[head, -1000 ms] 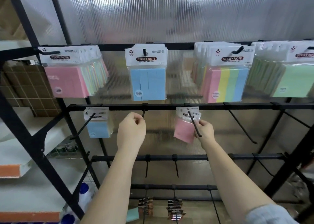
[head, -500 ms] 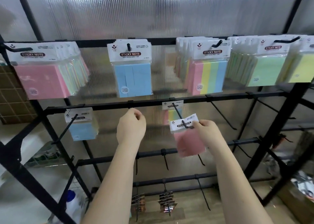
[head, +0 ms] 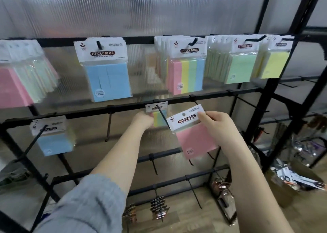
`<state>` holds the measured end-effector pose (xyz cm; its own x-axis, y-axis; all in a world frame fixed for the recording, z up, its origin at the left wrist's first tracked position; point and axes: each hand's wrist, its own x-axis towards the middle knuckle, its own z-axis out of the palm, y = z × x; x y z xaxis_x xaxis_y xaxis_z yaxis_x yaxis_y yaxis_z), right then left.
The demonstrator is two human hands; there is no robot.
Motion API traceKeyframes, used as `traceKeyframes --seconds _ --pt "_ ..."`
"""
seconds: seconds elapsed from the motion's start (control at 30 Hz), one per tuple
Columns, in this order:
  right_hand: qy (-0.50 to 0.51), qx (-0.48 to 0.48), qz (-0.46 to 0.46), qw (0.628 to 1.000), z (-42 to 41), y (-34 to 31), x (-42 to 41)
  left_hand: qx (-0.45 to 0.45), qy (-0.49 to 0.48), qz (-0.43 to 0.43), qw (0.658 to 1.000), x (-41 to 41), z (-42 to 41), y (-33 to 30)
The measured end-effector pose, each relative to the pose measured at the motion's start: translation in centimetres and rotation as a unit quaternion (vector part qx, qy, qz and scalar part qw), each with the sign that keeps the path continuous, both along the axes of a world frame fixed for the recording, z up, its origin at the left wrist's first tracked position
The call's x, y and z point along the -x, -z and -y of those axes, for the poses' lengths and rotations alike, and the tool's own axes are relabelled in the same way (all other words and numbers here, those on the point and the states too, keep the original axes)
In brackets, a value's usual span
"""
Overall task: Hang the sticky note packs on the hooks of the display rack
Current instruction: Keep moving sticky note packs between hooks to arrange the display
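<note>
My right hand (head: pixel 215 124) pinches the white header card of a pink sticky note pack (head: pixel 192 135), held tilted just right of a black hook (head: pixel 161 116) on the second rail. The pack's hole is off the hook. A striped multicolour pack (head: pixel 159 117) hangs at the back of that same hook. My left hand (head: pixel 143 120) reaches to this pack and touches its left side; its fingers are hidden behind the hand. A blue pack (head: pixel 53 140) hangs on a hook at lower left.
The top rail carries pink (head: pixel 16 84), blue (head: pixel 108 77), multicolour (head: pixel 187 75), green (head: pixel 240 66) and yellow (head: pixel 273 62) packs. Bare hooks (head: pixel 108 126) stick out from the black rack (head: pixel 261 91). Small copper-coloured items (head: pixel 158 209) hang low down. Cluttered boxes (head: pixel 297 179) sit at right.
My right hand has drawn the pink pack off the hook tip and to the right. My left hand moved right to the multicolour pack. The view has shifted rightward.
</note>
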<state>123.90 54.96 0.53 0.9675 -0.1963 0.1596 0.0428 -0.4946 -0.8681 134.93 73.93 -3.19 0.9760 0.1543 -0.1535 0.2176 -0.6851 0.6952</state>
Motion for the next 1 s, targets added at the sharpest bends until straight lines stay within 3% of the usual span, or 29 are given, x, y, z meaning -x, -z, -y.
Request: traceKeyframes --seconds 0.3,0.5,1.0 --pt "0.052 -0.056 0.016 0.997 3.5 -0.3 1.4 0.08 -0.012 -0.021 0.997 -3.2 1.4 1.3" --pt "0.075 -0.085 0.025 0.993 5.0 -0.2 1.5 0.159 -0.08 0.036 0.983 -3.5 2.6 2.0" --pt "0.1 -0.128 0.018 0.987 4.9 -0.5 1.1 0.195 -0.133 0.167 0.957 -1.4 2.8 3.5"
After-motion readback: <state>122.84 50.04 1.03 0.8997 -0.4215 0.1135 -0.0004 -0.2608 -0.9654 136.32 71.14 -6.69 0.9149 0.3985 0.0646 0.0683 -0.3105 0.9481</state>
